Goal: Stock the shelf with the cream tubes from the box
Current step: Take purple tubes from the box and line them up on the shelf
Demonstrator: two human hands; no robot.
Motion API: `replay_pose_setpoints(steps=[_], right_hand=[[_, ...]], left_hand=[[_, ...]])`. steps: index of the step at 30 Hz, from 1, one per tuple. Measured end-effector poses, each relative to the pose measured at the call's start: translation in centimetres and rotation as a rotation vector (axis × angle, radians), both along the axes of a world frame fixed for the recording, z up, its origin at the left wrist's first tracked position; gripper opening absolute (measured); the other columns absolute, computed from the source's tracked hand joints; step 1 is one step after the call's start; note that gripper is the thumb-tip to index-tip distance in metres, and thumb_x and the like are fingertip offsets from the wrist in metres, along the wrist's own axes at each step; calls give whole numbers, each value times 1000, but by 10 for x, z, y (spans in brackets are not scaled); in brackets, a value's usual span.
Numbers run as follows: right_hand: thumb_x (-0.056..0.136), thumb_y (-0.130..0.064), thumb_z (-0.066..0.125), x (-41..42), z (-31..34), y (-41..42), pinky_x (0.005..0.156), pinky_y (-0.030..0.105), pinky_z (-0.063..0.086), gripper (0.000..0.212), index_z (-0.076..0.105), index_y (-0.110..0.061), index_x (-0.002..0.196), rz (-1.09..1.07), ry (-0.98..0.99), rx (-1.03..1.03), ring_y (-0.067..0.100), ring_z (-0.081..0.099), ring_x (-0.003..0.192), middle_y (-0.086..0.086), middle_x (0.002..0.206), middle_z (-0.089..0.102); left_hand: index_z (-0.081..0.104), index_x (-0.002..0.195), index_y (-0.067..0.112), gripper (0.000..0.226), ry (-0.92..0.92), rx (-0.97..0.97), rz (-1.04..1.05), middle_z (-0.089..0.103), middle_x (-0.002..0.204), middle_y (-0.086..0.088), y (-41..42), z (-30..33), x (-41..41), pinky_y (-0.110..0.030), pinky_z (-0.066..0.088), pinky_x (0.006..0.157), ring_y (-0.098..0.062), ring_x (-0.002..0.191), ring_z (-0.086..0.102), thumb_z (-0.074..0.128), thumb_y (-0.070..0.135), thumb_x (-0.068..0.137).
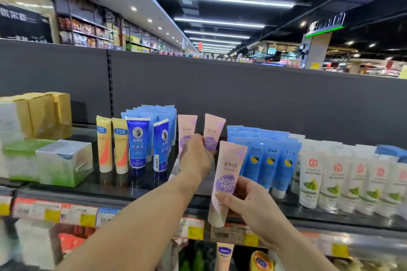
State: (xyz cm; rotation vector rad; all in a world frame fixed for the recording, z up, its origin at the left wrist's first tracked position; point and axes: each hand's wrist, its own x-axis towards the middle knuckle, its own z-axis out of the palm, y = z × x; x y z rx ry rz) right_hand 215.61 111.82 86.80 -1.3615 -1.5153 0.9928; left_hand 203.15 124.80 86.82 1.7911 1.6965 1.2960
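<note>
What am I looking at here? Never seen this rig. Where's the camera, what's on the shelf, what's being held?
There is no machine: a person works with bare hands, and the single picture comes from a wide-angle camera worn on their head, looking forward and down at a shop shelf.

The left hand reaches in to the two pink cream tubes already standing at the back; its fingers are at them, though the exact grip is hidden. The right hand pinches a third pink tube upright at the shelf's front edge.

To the left stand yellow tubes and dark blue tubes; to the right, light blue tubes and white pouches. The stock box is not in view.
</note>
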Motion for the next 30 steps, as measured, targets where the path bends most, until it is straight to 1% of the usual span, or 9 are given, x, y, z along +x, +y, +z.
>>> replay_pose_setpoints(steps=[3,6,9,13,16,21,24,27,30], right_hand=[[83,-35,71,4,0,0,57,8,47,16,64,-36,96,19,4,-6,-8,66,81,-24,87,71],[83,-37,70,6,-1,2,59,8,46,18,63,-37,100,32,1,-7,-8,66,81,-24,89,71],[84,-39,69,7,0,3,54,4,43,17,61,-40,99,45,-12,-2,-12,64,77,-27,86,70],[84,-40,69,7,0,4,58,7,45,17,63,-38,100,73,-11,4,-9,65,79,-27,87,70],[83,-37,71,5,1,6,72,18,51,21,64,-36,102,98,34,18,1,69,85,-21,91,72],[83,-29,71,-8,7,11,81,28,57,20,66,-33,102,170,96,60,6,70,89,-13,96,74],[83,-27,72,-19,11,16,84,36,58,23,67,-30,105,197,123,99,11,70,92,-10,98,74],[83,-28,72,-32,16,23,83,33,58,24,66,-32,106,197,130,156,8,69,94,-11,103,72],[84,-27,72,-46,19,35,83,29,57,23,63,-32,104,135,149,214,9,67,96,-14,104,70]], left_hand=[[52,96,24,20,31,-54,36,64,92,1,0,-3,-2,-33,55,71,-15,81,62,68,31,86],[53,98,23,19,114,-112,86,64,92,0,1,0,-2,-33,51,69,-19,82,62,66,31,87],[54,98,22,17,165,-169,128,64,94,-3,3,5,0,-37,52,74,-23,85,61,63,32,88],[55,100,19,17,228,-206,135,63,96,-5,0,8,0,-35,50,74,-23,87,60,61,32,90],[53,99,18,17,218,-173,129,59,93,-3,-5,8,-3,-33,50,73,-20,85,59,60,32,92],[57,102,22,21,95,-43,16,65,100,5,-14,0,-21,-27,47,71,-10,86,59,67,34,88],[56,95,26,20,59,17,8,63,93,10,-33,-7,-43,-22,47,69,-6,86,60,70,35,85],[53,81,26,20,76,93,122,59,77,10,-51,-16,-71,-24,46,62,-7,74,57,68,39,86],[52,81,23,28,107,73,256,59,80,11,-60,-19,-98,-23,38,54,-7,80,55,68,46,84]])
